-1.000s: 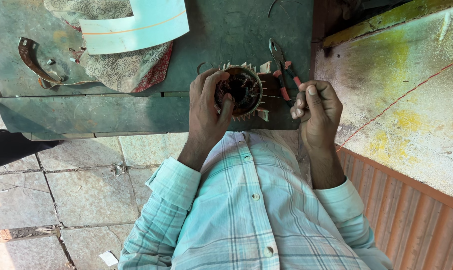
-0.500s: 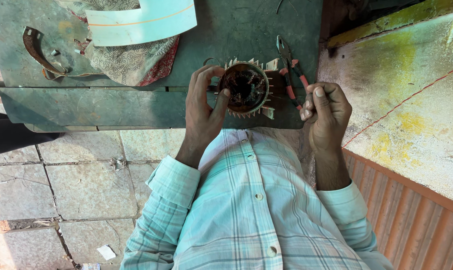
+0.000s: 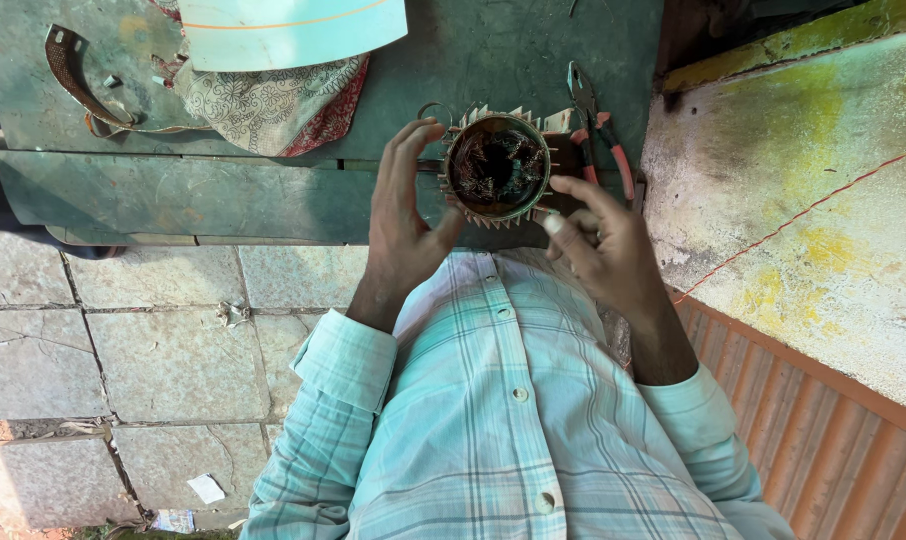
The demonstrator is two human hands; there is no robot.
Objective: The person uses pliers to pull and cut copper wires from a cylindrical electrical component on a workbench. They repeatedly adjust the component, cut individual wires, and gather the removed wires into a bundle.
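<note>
A round motor stator with dark copper windings and pale paper slot liners sits at the near edge of a green metal table. My left hand is open beside its left rim, fingers straight, thumb touching its lower edge. My right hand hovers at its lower right with fingers loosely apart, index finger reaching toward the rim. Red-handled pliers lie on the table just right of the stator, beyond my right hand's fingers.
A patterned cloth and a pale blue curved sheet lie at the table's back left, with a rusty curved bracket further left. A stained concrete slab rises on the right. Tiled floor lies below.
My left hand has let go of the stator and opened beside it. My right hand has left the pliers' handles and moved toward the stator with fingers spread.
</note>
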